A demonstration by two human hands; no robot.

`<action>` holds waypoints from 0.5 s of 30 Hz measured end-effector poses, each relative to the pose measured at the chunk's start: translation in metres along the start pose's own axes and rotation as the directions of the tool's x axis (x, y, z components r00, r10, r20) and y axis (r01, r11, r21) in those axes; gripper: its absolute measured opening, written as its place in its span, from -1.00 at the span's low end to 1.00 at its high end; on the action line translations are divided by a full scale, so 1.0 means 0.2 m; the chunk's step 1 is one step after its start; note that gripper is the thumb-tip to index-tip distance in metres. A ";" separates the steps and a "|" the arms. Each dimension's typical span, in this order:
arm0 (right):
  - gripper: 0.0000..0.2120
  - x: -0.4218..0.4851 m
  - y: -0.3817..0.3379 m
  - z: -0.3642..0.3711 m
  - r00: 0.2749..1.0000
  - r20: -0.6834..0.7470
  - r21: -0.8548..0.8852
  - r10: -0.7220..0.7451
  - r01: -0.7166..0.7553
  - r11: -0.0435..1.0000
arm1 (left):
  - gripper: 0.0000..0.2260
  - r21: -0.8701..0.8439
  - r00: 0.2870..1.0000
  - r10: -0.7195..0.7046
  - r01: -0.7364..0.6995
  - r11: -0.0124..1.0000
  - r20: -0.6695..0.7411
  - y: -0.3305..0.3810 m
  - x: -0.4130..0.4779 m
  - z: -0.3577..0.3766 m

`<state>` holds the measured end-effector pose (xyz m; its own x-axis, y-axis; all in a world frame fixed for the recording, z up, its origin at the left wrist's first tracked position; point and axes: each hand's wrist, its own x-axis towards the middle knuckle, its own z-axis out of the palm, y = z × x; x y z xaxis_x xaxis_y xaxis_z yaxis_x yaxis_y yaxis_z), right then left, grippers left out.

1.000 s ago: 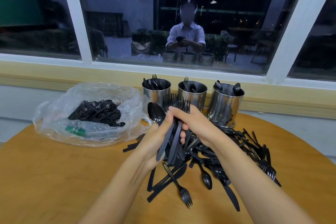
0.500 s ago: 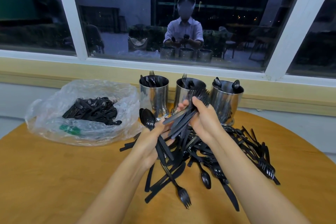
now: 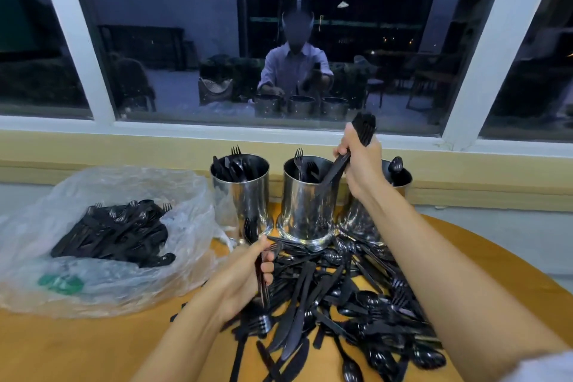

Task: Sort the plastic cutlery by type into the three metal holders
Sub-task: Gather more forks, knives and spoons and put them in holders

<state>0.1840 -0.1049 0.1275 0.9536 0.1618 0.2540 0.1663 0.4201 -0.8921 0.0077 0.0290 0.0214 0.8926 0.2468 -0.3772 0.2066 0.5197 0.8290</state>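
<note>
Raised since a moment ago, the right hand (image 3: pixel 361 164) grips a bundle of forks (image 3: pixel 336 168), handles dipping into the middle holder (image 3: pixel 305 211). Front-left of that holder, the left hand (image 3: pixel 245 276) clasps a black utensil (image 3: pixel 250 230) above the cutlery pile (image 3: pixel 341 298).

The right holder (image 3: pixel 403 183) stood mostly behind the right hand (image 3: pixel 361 164) and its forearm. Only part of its rim and one spoon bowl (image 3: pixel 396 164) showed. The fork bundle (image 3: pixel 363 129) in that hand was blurred, so its count could not be told, and fingers covered its middle. The left hand (image 3: pixel 245 276) hid much of the piece (image 3: pixel 250 231) it gripped, possibly a spoon, its top smeared. The plastic bag (image 3: pixel 93 257) was cut by the left edge, its green print (image 3: pixel 60 284) unreadable. The cutlery pile (image 3: pixel 341 288) and table (image 3: pixel 77 350) were cut by the bottom edge.
</note>
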 end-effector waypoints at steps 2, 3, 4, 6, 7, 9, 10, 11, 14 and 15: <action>-0.84 0.12 0.01 0.05 0.999 -0.019 -0.070 -0.035 0.033 0.997 | -0.84 -0.010 0.999 0.047 -0.047 0.999 0.005 0.03 0.05 0.03; -0.85 0.17 0.02 0.07 0.999 -0.019 -0.116 -0.049 0.046 0.992 | -0.83 -0.009 0.997 0.075 -0.075 0.997 0.009 0.05 0.07 0.05; -0.85 0.21 0.04 0.08 0.998 -0.008 -0.157 -0.069 0.066 0.985 | -0.82 -0.002 0.995 0.100 -0.100 0.995 0.006 0.06 0.09 0.07; -0.85 0.26 0.09 0.09 0.995 0.027 -0.232 -0.095 0.099 0.968 | -0.82 0.015 0.990 0.139 -0.139 0.990 -0.017 0.08 0.12 0.09; -0.86 0.28 0.12 0.09 0.995 0.038 -0.266 -0.089 0.096 0.959 | -0.83 0.032 0.987 0.157 -0.156 0.987 -0.032 0.09 0.13 0.10; -0.88 0.30 0.21 0.08 0.997 0.074 -0.342 -0.035 0.058 0.938 | -0.83 0.091 0.980 0.189 -0.184 0.979 -0.056 0.10 0.16 0.11; -0.90 0.31 0.25 0.06 0.994 0.111 -0.385 0.003 0.041 0.922 | -0.83 0.110 0.978 0.199 -0.191 0.975 -0.064 0.11 0.17 0.12; -0.92 0.31 0.28 0.06 0.986 0.160 -0.432 0.050 0.024 0.902 | -0.82 0.111 0.977 0.205 -0.197 0.974 -0.064 0.12 0.18 0.13; -0.87 0.33 0.28 0.06 0.923 0.261 -0.620 0.282 -0.064 0.782 | -0.83 0.066 0.977 0.210 -0.207 0.976 -0.031 0.14 0.20 0.16; -0.77 0.34 0.25 0.06 0.895 0.265 -0.702 0.359 -0.076 0.708 | -0.83 0.053 0.978 0.209 -0.208 0.977 -0.020 0.15 0.20 0.17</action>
<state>0.2549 -0.0623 0.1043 0.8467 0.5321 0.0062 0.2216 -0.3420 -0.9132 0.0641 0.0267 0.0449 0.9080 0.3661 -0.2037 0.0378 0.4128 0.9101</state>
